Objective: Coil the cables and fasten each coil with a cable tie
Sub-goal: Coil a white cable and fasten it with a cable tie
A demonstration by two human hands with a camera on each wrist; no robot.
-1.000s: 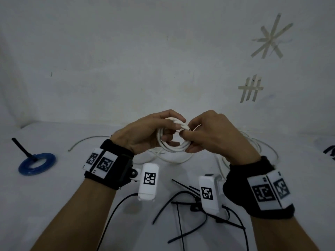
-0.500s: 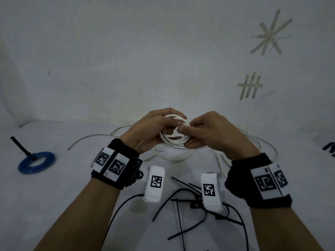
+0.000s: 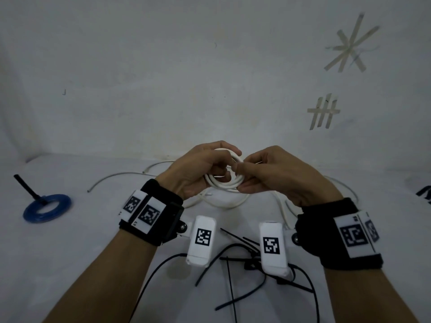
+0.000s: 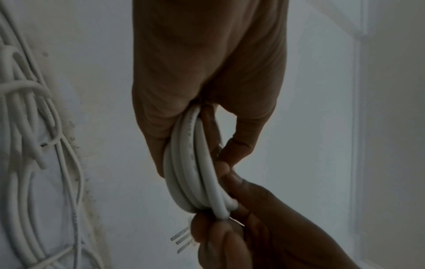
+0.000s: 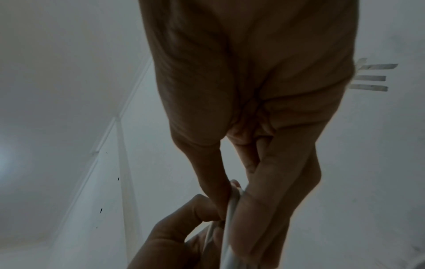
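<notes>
1. Coil work is under way: a small white cable coil (image 3: 224,180) sits raised above the table (image 3: 70,252), held between both hands at chest height.
2. Left hand (image 3: 198,169) has its fingers curled round the left side of the coil; the left wrist view shows several white turns bunched together in that grip.
3. Right hand (image 3: 275,173) pinches the coil's right edge between thumb and fingertips. Pale ends poke out beside its fingers in the left wrist view; whether they are bared wire ends or a tie tail, I cannot tell.
4. One finished job, by the look of it: a blue coil (image 3: 46,207) lies at the far left of the table with a black tie tail (image 3: 26,186) sticking out of it.
5. Still to do, I'd judge: no black tie is seen round the white coil, so fastening it remains.
6. Supplies are at hand: loose black cable ties (image 3: 235,271) lie scattered on the table near the wrists.
7. More work waits behind: loose white cables (image 3: 130,174) sprawl uncoiled beyond and beneath the hands, so the task looks less than half done.
</notes>
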